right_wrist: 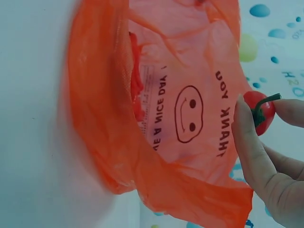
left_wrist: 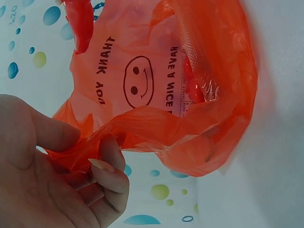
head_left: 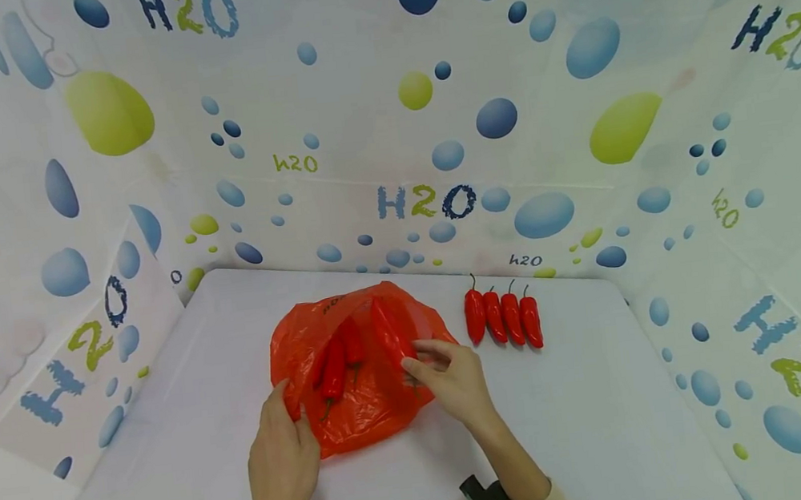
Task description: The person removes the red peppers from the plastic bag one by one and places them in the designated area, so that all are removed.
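An orange-red plastic bag (head_left: 381,429) sits on the table with its mouth spread toward me. My left hand (head_left: 279,455) pinches the bag's left edge; in the left wrist view the film bunches between thumb and fingers. With the fingertips of my right hand (head_left: 459,377) I hold a red chili pepper (head_left: 389,327) near its stem end, at the right side of the bag's opening. Its green stem (right_wrist: 260,107) shows in the right wrist view. Inside the bag lie more red peppers (head_left: 334,373), partly hidden by the film.
Several red chili peppers (head_left: 513,320) lie side by side in a row on the white table (head_left: 577,426), right of the bag. Walls covered in a white sheet (head_left: 356,85) with blue and green dots enclose the back and sides.
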The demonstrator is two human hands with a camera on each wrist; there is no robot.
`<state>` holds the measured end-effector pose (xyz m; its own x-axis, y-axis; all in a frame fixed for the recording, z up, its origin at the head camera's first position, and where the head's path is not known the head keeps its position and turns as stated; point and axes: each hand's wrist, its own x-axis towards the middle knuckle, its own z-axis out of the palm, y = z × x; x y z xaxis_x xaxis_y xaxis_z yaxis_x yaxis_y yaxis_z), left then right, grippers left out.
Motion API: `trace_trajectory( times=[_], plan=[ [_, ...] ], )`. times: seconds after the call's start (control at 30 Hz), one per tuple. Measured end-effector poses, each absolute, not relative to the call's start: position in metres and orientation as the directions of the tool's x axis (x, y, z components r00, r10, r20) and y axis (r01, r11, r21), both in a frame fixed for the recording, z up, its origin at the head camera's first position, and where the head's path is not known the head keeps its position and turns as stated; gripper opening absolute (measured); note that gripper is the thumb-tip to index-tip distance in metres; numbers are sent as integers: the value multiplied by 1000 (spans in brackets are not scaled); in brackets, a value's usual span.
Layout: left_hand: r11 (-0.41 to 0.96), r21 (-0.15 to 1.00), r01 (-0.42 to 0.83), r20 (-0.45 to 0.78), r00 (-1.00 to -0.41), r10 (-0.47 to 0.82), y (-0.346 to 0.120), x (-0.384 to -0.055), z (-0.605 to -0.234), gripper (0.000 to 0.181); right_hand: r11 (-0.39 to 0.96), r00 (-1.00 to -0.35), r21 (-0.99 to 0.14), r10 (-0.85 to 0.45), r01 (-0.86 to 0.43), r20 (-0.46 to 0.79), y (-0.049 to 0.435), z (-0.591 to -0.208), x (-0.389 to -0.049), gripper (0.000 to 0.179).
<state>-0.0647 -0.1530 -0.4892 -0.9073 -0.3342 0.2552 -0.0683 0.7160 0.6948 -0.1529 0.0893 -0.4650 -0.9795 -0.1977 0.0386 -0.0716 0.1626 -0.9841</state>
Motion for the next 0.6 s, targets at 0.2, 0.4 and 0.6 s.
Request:
trace_trajectory(
  times=[0.2, 0.4, 0.6],
  plan=[
    [715, 694, -82, 232, -915, -330, -154, -66, -488, 49, 190, -984, -977, -166, -99, 67, 98, -462, -148, 45],
    [711, 697, -94, 203, -925, -321, -154, -67, -488, 50, 201, -992, -974, -87, -102, 86, 109, -460, -146, 44],
    [705, 702, -98, 193, -927, -321, -153, -68, -489, 49, 191, -993, -974, -40, -120, 114, 121, -459, -144, 44]
  ],
)
